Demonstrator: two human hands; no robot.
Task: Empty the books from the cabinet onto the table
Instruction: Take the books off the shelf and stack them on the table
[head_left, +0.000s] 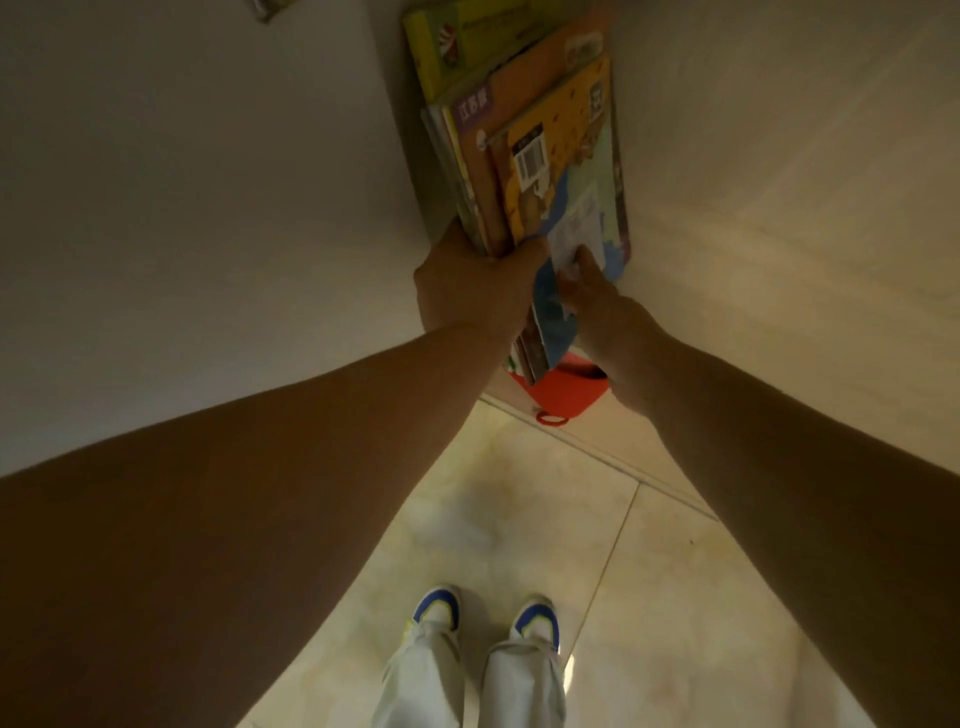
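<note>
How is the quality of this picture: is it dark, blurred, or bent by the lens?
Head view: dim and yellowish, the forearms near black; wide-angle bend curves the white surfaces around the stack of books; left hand and right hand are soft, yet the barcode on the top cover stays legible; the shoes look slightly blurred.

- One view only, from a camera worn on the person's head.
- It looks steeply down and forward along both outstretched forearms.
- The wide lens bends the pale cabinet walls (208, 208) inward.
- The hands are near mid-frame; the shoes (485, 616) on the tiled floor (675, 597) lie at the bottom edge.
</note>
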